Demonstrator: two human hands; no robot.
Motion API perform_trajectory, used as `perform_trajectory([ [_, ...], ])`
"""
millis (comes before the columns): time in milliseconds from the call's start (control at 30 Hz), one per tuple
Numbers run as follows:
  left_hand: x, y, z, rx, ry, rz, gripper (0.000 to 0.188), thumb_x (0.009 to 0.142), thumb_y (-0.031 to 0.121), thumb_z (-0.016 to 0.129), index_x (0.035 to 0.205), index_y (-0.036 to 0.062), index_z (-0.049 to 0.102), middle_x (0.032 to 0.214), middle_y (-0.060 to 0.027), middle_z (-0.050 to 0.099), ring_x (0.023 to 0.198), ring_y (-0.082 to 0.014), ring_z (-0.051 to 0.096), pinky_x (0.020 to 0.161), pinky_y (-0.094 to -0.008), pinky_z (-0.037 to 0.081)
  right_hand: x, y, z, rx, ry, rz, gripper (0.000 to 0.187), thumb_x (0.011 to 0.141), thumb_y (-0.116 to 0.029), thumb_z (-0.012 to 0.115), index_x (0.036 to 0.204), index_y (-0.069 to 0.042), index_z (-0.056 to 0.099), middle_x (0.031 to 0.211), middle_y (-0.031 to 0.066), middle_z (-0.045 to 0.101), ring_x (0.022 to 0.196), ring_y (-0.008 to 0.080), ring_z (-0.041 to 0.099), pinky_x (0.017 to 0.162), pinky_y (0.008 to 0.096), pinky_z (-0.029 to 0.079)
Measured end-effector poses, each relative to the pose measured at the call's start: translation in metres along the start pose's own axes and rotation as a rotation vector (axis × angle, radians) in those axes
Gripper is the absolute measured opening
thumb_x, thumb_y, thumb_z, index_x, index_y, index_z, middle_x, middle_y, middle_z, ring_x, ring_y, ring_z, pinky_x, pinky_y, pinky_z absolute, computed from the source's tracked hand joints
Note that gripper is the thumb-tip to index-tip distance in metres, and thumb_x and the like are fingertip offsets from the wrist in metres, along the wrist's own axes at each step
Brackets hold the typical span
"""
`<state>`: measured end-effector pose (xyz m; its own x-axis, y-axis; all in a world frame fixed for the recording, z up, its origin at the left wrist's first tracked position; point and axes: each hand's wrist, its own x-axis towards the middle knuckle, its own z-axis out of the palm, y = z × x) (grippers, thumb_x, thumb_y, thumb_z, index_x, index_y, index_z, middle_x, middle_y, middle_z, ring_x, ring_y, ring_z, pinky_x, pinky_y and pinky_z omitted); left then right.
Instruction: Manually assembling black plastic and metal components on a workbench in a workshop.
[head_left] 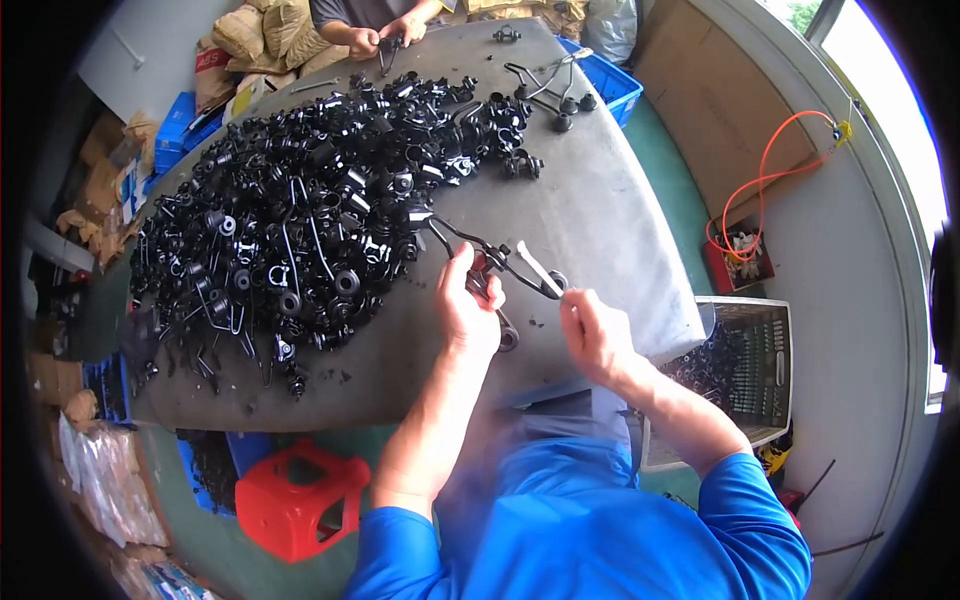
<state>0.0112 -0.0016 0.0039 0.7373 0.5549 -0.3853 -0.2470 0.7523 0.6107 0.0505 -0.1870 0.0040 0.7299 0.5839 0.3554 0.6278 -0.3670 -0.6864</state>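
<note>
My left hand point(470, 312) is closed around a black bent-rod bracket point(462, 232) with round ends, holding it above the near right part of the table. A small red patch shows beside those fingers; I cannot make out what it belongs to. My right hand point(598, 338) is closed on the lower end of a slim pale stick-like tool point(538, 268). This tool slants up and left across the bracket's right end, by a black ring. Left of my hands, a large heap of black metal parts with rubber bushings point(300, 210) covers much of the grey table point(590, 200).
Across the table another person's hands point(385, 38) hold a black part. Loose rod parts point(555, 95) lie at the far right. A grey crate point(785, 370) of small metal pieces stands at right, a red stool point(300, 500) at lower left, and a blue bin point(612, 85) behind.
</note>
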Motion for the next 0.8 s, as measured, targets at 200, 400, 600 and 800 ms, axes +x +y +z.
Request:
perform_trajectory([
  [200,-0.004,-0.006,0.009,0.109,-0.013,0.117,0.017,0.092,0.024,0.061,0.098,0.0086,0.056,0.081,-0.0033,0.056,0.05,-0.0142,0.051,0.043,-0.0269,0.036,-0.002,-0.007,-0.001,-0.03,-0.012,-0.063,0.018,0.089,-0.009,0.061,0.106,-0.003,0.057,0.072,0.0172,0.063,0.063,0.0376,0.064,0.055,0.0429,0.051],
  [400,-0.014,-0.009,0.014,0.411,-0.106,0.341,0.036,0.092,0.007,0.061,0.124,0.0014,0.045,0.088,0.0,0.051,0.061,-0.0074,0.05,0.051,-0.0239,0.041,0.0,-0.018,-0.021,0.013,-0.024,-0.078,0.014,0.089,-0.008,0.061,0.102,-0.003,0.057,0.067,0.0156,0.06,0.059,0.0373,0.062,0.051,0.0423,0.049],
  [600,-0.016,-0.015,0.009,0.599,-0.258,0.659,0.042,0.093,0.007,0.062,0.129,-0.0036,0.043,0.094,-0.0021,0.056,0.079,-0.0063,0.051,0.071,-0.0205,0.044,0.015,-0.052,-0.06,0.062,-0.2,0.027,0.009,0.09,-0.008,0.06,0.096,-0.003,0.056,0.064,0.015,0.058,0.057,0.0364,0.061,0.05,0.0422,0.048],
  [800,-0.019,-0.01,0.017,0.498,-0.205,0.488,0.039,0.094,0.009,0.063,0.126,-0.002,0.045,0.087,0.0002,0.057,0.066,-0.0027,0.048,0.055,-0.0183,0.04,0.013,-0.046,-0.049,0.009,-0.07,-0.091,0.008,0.091,-0.009,0.059,0.097,-0.003,0.057,0.061,0.0145,0.058,0.056,0.036,0.062,0.05,0.0406,0.049],
])
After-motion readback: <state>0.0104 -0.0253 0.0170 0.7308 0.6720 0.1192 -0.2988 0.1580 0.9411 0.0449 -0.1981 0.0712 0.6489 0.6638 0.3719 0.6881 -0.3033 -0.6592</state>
